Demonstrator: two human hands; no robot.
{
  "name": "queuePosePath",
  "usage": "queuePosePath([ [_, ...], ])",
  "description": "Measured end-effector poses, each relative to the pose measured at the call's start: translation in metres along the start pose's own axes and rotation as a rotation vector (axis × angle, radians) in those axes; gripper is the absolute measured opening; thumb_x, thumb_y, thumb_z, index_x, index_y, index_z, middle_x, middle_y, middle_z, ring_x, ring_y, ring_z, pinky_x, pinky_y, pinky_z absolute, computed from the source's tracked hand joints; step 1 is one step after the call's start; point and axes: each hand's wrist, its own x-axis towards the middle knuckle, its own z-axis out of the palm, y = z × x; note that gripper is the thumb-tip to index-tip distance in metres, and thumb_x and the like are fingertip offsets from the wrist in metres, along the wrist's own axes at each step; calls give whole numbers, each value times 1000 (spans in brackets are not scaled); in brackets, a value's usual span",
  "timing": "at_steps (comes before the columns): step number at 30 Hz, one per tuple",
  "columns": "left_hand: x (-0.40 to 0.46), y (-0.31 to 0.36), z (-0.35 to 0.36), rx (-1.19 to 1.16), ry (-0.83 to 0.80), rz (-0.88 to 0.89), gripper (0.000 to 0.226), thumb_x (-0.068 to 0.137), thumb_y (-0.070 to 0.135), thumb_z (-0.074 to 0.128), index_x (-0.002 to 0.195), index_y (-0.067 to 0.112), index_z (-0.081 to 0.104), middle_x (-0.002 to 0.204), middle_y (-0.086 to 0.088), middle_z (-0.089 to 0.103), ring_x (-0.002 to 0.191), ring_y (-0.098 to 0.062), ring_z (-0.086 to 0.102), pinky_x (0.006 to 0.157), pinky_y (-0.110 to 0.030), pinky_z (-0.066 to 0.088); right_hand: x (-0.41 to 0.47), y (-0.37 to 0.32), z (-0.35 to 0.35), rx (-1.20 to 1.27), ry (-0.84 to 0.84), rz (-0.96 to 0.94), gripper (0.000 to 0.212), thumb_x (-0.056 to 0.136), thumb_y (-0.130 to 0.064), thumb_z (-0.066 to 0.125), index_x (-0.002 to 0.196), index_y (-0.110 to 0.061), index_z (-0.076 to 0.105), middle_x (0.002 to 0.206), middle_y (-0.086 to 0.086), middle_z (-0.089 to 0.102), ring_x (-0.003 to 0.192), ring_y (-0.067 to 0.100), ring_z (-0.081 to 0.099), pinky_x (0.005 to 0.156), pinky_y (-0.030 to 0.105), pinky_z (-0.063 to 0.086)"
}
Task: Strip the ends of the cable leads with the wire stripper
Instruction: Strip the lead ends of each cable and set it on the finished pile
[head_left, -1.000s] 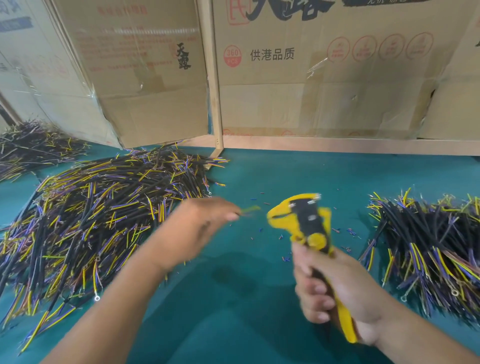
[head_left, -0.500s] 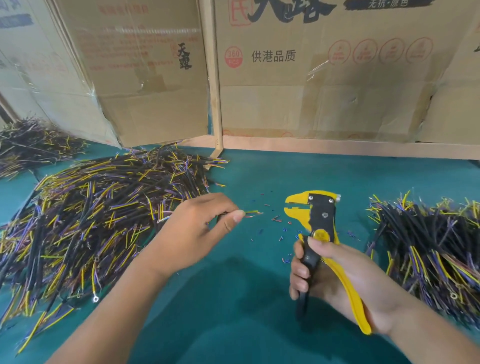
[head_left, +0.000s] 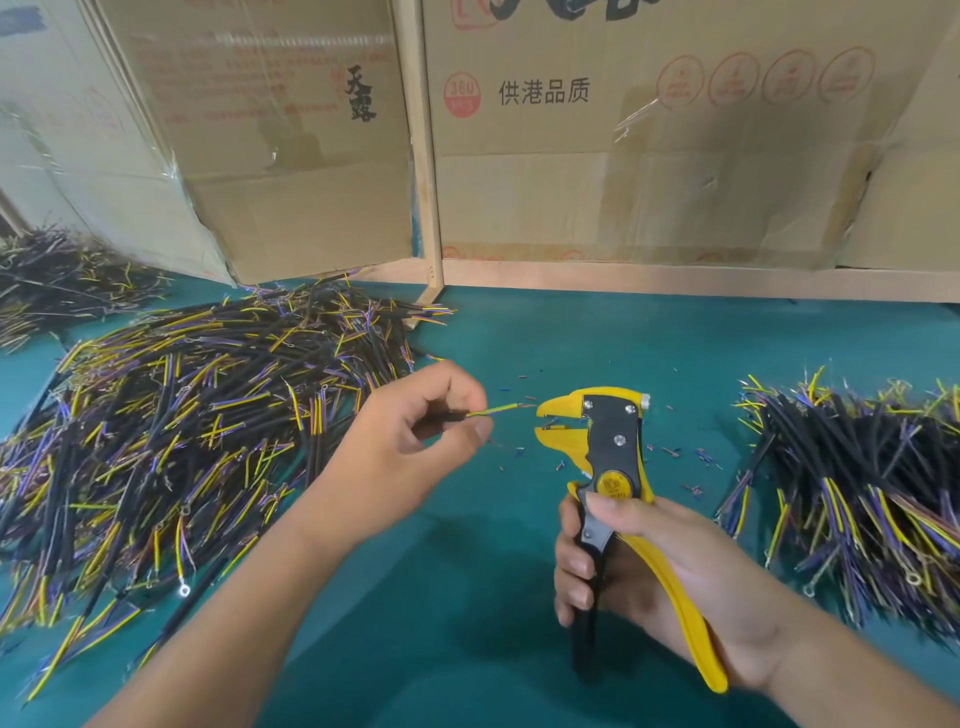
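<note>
My left hand pinches a black cable whose yellow-green lead sticks out to the right. The lead's bare copper tip sits just left of the jaws, not between them. My right hand grips the handles of a yellow and black wire stripper held upright, its jaws parted and facing left. A large heap of black cables with yellow, blue and purple leads lies at the left of the green table. A second cable pile lies at the right.
Small bits of stripped insulation are scattered on the table around the stripper. Cardboard boxes and a wooden post stand along the back edge. Another cable heap lies at the far left.
The stripper's handles spread and its jaws opened after a squeeze. The lead came out with its tip bare, and both hands now hold nearly still close together.
</note>
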Motion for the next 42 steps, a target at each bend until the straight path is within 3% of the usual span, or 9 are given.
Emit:
queuePosePath([
  [4,-1,1,3,-124,-61,-17,10,90,3,57,91,13,55,72,11,50,64,-4,41,60,-14,35,-1,0,2,17,15,-1,30,82,-28,75,92,-3,62,76,17,47,67,32,48,72,49,50],
  [14,-2,2,7,-221,-79,-98,12,86,2,53,84,13,49,71,0,42,68,-14,34,61,-22,32,-1,2,4,11,-23,-3,28,84,-27,73,92,-3,61,76,16,47,67,31,48,73,49,50],
  [19,-2,5,6,-196,-42,-55,9,72,20,54,75,12,50,67,-9,43,66,-11,38,60,-22,35,1,5,7,22,-52,3,26,85,-27,70,92,-3,59,75,16,47,67,31,49,74,49,50],
  [26,-3,2,8,-194,-93,-37,4,70,18,54,72,21,54,66,-8,46,63,-10,41,57,-24,40,0,10,10,59,-121,40,26,87,-27,70,93,-4,60,75,15,47,67,30,50,74,48,50],
  [32,-4,0,8,-190,-95,-44,2,71,19,55,73,20,54,68,-13,45,64,-16,39,56,-36,33,-2,11,12,67,-214,29,27,90,-28,70,95,-4,58,77,15,47,69,29,50,77,49,47],
  [42,-4,1,10,-207,-113,-51,3,72,20,54,74,20,52,68,8,47,65,-10,39,59,-27,35,-4,9,16,32,-176,17,24,88,-26,68,89,-4,57,73,15,45,64,28,49,73,48,49],
])
